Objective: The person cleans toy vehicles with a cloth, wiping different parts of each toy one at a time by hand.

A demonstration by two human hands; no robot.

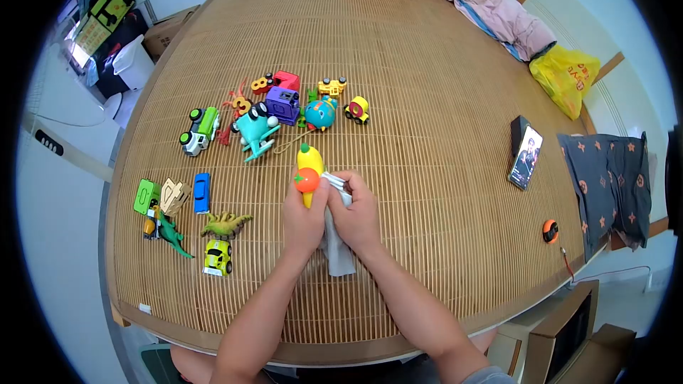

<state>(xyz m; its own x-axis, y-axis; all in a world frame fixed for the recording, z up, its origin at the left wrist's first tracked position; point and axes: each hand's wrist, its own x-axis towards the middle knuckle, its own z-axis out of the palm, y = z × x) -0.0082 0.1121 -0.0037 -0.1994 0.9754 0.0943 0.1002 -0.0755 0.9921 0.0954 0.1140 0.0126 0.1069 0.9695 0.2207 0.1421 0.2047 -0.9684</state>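
My left hand [302, 219] is closed around a yellow toy [309, 159] with a green tip and an orange ball-shaped part bearing a green leaf. Right beside it, my right hand [357, 215] grips a pale grey cloth [340, 259], pressed against the toy's side; the cloth's lower end hangs between my wrists. Beyond my hands lie a teal toy plane [255, 132], a teal round toy [321, 114] and a purple toy vehicle [282, 105]. Some fingers are hidden behind the toy and cloth.
Left on the bamboo mat [441, 171] are a blue toy car [202, 193], a toy dinosaur [226, 225], a yellow-green car [218, 257] and a green-white truck [199, 131]. A propped phone [526, 158], an orange round object [551, 231] and a yellow bag [565, 78] are at right.
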